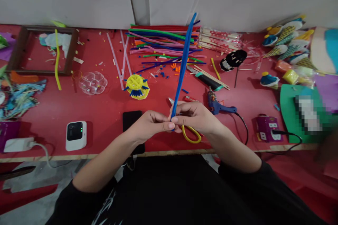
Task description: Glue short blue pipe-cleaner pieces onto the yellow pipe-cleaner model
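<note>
Both hands meet at the lower end of a bundle of blue pipe cleaners [183, 68], which points up and slightly right. My left hand [155, 122] pinches its bottom between thumb and fingers. Close against it, my right hand [194, 116] also grips the bundle with thumb and fingertips. Partly hidden under the right hand lie scissors with yellow handles [190, 135]. A yellow wheel-like piece with blue spikes [136, 85] stands on the red table left of the bundle. Behind the hands is a pile of coloured pipe cleaners [158, 42].
A blue glue gun [221, 107] with a cord and a pair of pliers [206, 79] lie to the right. Left are a black phone [132, 121], a white device [76, 135], a clear bead tray [93, 83] and a wooden frame [17, 51]. A purple socket box [269, 128] sits right.
</note>
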The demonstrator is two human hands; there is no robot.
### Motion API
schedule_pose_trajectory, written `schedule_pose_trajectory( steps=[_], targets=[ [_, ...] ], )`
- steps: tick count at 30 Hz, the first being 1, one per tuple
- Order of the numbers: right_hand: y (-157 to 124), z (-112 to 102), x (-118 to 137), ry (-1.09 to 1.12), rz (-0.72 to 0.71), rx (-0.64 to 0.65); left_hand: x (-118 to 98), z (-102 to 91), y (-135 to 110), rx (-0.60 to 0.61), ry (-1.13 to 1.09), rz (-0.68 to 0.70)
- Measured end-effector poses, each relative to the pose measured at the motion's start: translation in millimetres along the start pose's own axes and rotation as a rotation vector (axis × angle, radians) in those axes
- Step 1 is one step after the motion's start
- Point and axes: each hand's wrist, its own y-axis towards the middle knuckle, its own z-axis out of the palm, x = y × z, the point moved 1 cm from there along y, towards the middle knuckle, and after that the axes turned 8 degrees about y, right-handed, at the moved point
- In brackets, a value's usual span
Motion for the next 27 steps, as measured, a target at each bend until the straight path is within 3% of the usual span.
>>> schedule_pose_trajectory(
  steps=[5, 10, 12, 27],
  targets=[
    [-7, 4, -7, -0.107, -0.215, -0.150, 1, 2.8, 4, -0.156, -0.249, -0.034],
    [-16, 8, -9, -0.638, -0.669, -0.235, 3, 4.2, 9, -0.161, -0.345, -0.034],
    [-17, 8, -10, -0.765, -0.777, -0.255, 3, 5.3, 9, -0.169, -0.357, -0.033],
    [-15, 6, -15, -0.875, -0.667, -0.249, 15, 5.6, 12, -0.225, -0.249, -0.027]
  ],
)
